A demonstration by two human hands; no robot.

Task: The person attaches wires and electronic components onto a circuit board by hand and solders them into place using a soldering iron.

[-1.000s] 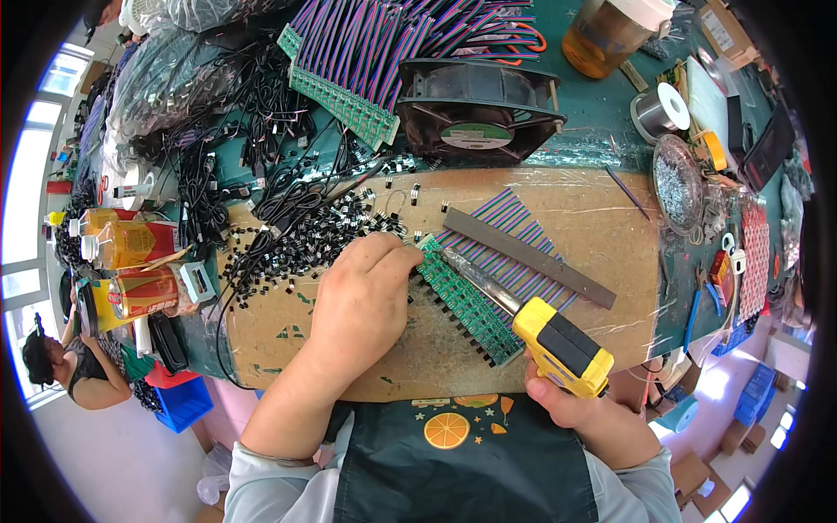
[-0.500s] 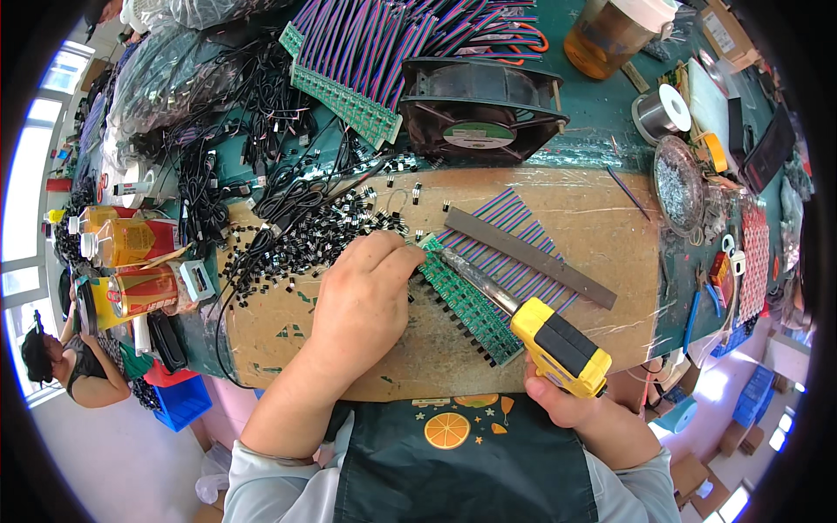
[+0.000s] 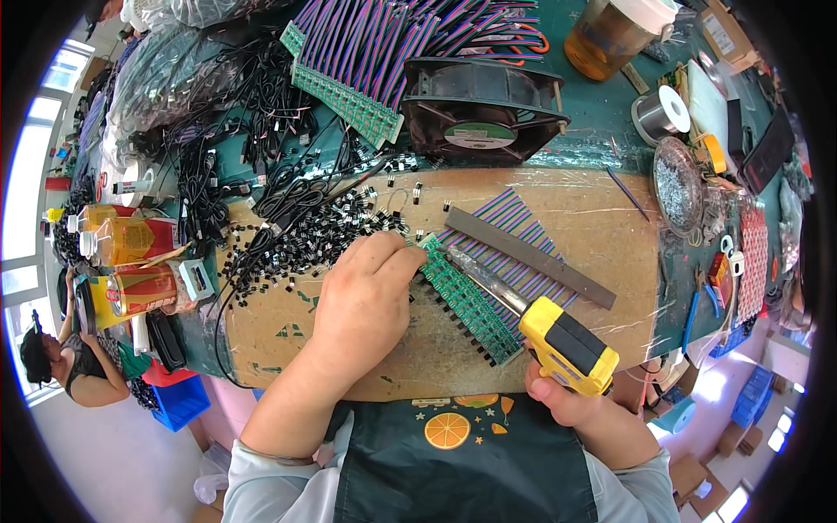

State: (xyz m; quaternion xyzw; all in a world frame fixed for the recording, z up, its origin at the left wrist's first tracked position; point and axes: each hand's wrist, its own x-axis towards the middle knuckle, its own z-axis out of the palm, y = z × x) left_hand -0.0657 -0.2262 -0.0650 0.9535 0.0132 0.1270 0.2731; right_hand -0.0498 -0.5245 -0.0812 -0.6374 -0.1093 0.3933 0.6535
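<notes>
A green circuit board panel (image 3: 471,301) lies slanted on the brown work board, with striped ribbon wires fanning from its right side and small black parts along its left edge. My left hand (image 3: 368,292) is closed in a pinch at the panel's upper end; its fingertips hide what they hold. My right hand (image 3: 562,397) grips a yellow and black soldering gun (image 3: 568,344) from below. The gun's metal tip points up-left, over or just above the panel's upper part; contact is unclear. A dark flat bar (image 3: 529,257) rests across the ribbon wires.
Loose small black parts (image 3: 305,240) are heaped left of my left hand, among black cables (image 3: 288,196). A black fan (image 3: 484,113) stands behind the panel, beside more wired circuit boards (image 3: 344,100). At right are a solder spool (image 3: 660,113) and a round dish (image 3: 678,185).
The soldering gun and my right hand have shifted slightly right and down, drawing the tip back from the panel's upper end. My left hand stays in about the same place.
</notes>
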